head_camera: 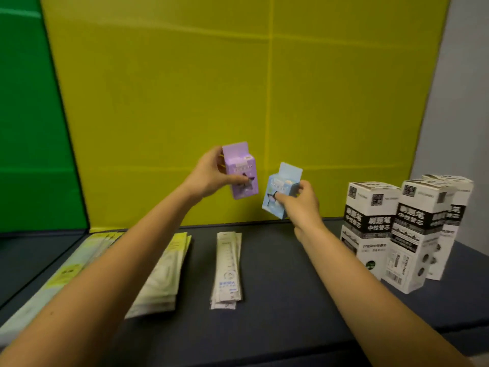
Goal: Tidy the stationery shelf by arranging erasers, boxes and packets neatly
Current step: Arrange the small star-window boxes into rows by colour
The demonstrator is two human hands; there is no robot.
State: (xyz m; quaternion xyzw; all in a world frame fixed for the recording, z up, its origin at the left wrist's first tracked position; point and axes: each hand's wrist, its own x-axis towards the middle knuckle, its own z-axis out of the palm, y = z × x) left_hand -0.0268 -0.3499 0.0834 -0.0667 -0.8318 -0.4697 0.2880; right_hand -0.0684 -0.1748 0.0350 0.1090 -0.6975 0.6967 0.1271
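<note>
Risk of toppling the tall black-and-white cartons near the right edge of the dark grey shelf through a careless set-down close by; likewise of a drop from a loose pinch. Gripped in the left hand, fingers curled round: small lilac cardboard box, aloft above the rear edge. Pinched in the right hand: small pale-blue cardboard box, tilted, just beside.

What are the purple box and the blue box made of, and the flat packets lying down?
The purple box and blue box look like thin printed card, fairly matte: sharp folded edges, a flat tab on top. The flat packets seem thin plastic or paper sleeves; blur leaves that open.
</note>
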